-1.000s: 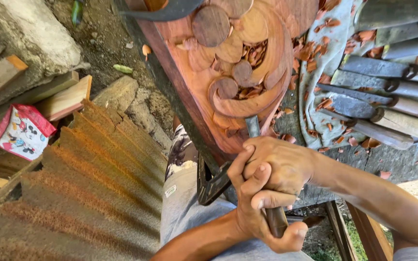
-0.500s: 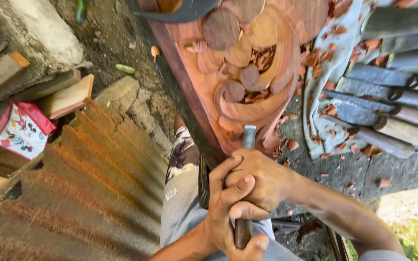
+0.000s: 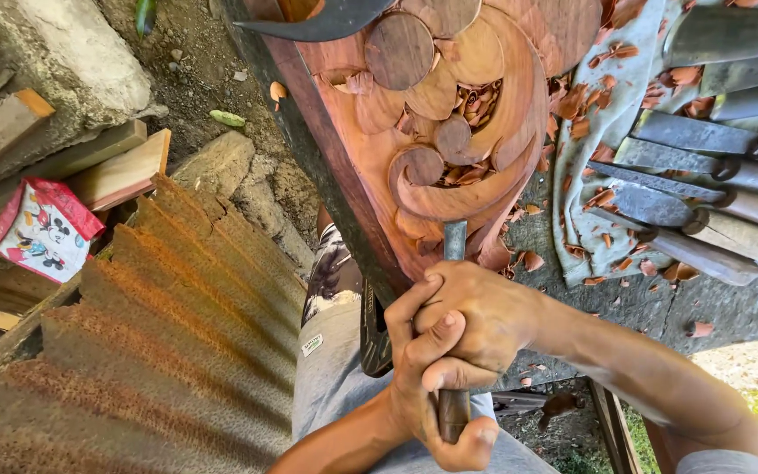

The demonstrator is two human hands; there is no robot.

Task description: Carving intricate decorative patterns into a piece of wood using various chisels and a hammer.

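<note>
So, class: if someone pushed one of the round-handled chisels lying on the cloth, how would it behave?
The chisels would probably roll a little, since their handles look round. The rumpled cloth and wood chips might slow them. They look stiff, with metal blades.

Grey stone bench (image 3: pixel 660 303), pale cloth (image 3: pixel 603 175) with chisels (image 3: pixel 704 211), carved wood panel (image 3: pixel 449 132), scattered wood chips (image 3: pixel 532 261)

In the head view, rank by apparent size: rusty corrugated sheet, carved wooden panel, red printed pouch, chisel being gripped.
1. rusty corrugated sheet, though nearness may inflate it
2. carved wooden panel
3. red printed pouch
4. chisel, mostly hidden by both hands, so unsure against the pouch
</note>
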